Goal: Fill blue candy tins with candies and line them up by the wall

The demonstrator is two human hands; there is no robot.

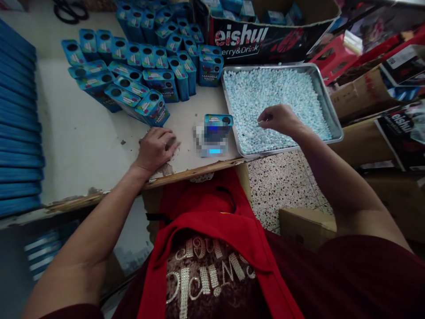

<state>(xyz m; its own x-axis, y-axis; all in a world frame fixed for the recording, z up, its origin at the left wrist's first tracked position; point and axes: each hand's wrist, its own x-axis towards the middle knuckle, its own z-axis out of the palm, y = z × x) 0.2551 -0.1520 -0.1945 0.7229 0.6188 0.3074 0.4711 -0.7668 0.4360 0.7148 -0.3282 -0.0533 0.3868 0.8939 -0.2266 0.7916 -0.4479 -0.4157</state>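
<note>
Lying beneath right hand (279, 118) — small pellets (270, 91), pale blue, whitish

The single head-worn view looks forward and down at the hands (154, 148) (280, 118) and table (76, 146), fairly close.

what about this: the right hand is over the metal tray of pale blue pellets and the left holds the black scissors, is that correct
Not quite: the head view shows the left hand resting on the white tabletop, while the black scissors lie apart from it, upper left. The right hand is over the metal tray of pellets.
</note>
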